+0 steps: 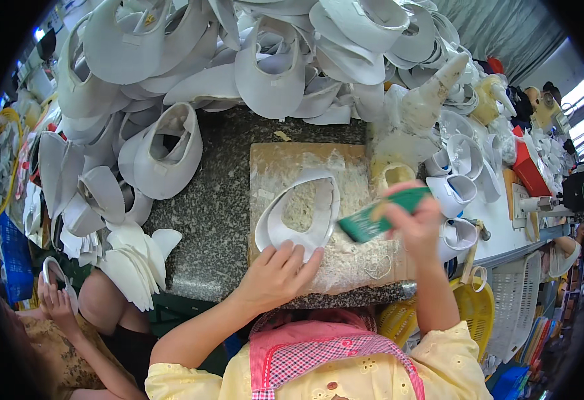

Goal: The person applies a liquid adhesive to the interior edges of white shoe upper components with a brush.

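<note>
Person's left hand (275, 277) is resting fingers on the near rim of the white visor-like piece (297, 238) lying on smeared cardboard (389, 263), pinch unclear, while the farther right hand (414, 220) is gripping a green card (361, 227), slanting down-left toward the piece's right edge.

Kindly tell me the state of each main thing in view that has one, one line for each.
Brown rectangular cardboard sheet: flat, smeared with whitish residue.
White ring-shaped visor: lying on the sheet, left hand on its near edge.
Flat green rectangular card: held tilted in the right hand.
White visors beyond the sheet: heaped, overlapping.
Flat white cut pieces at the left: fanned out, overlapping.
</note>
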`<move>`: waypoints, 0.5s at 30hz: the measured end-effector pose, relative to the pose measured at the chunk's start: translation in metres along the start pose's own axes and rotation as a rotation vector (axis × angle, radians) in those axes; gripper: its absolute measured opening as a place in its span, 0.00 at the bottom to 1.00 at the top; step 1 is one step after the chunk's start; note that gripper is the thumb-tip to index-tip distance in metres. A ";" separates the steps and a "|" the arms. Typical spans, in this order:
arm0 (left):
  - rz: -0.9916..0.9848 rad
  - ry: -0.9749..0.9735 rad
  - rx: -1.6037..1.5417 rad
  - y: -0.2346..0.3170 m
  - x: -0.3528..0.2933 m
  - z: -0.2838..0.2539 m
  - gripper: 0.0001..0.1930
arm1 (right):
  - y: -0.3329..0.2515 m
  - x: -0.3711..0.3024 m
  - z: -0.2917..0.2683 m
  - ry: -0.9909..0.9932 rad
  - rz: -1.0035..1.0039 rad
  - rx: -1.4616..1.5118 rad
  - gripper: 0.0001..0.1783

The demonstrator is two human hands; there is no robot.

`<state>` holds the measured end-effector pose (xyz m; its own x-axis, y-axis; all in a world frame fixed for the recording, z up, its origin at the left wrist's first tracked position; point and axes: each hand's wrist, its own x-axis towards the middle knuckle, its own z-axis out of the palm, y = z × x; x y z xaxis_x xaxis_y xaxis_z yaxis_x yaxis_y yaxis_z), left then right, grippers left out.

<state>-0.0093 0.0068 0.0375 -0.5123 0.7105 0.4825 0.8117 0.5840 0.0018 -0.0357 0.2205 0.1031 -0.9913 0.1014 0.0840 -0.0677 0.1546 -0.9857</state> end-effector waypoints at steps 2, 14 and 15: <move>-0.062 0.044 -0.073 -0.002 -0.010 0.002 0.12 | -0.002 -0.005 -0.026 0.210 -0.163 -0.056 0.05; -0.232 0.140 -0.179 0.000 -0.038 0.014 0.16 | 0.027 -0.023 -0.067 0.145 -0.179 -0.109 0.10; -0.230 0.170 -0.200 0.000 -0.037 0.016 0.15 | 0.022 -0.030 -0.047 0.121 -0.174 0.009 0.09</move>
<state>0.0053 -0.0133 0.0054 -0.6474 0.4841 0.5886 0.7282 0.6207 0.2906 -0.0019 0.2668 0.0861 -0.9440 0.1909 0.2693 -0.2381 0.1713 -0.9560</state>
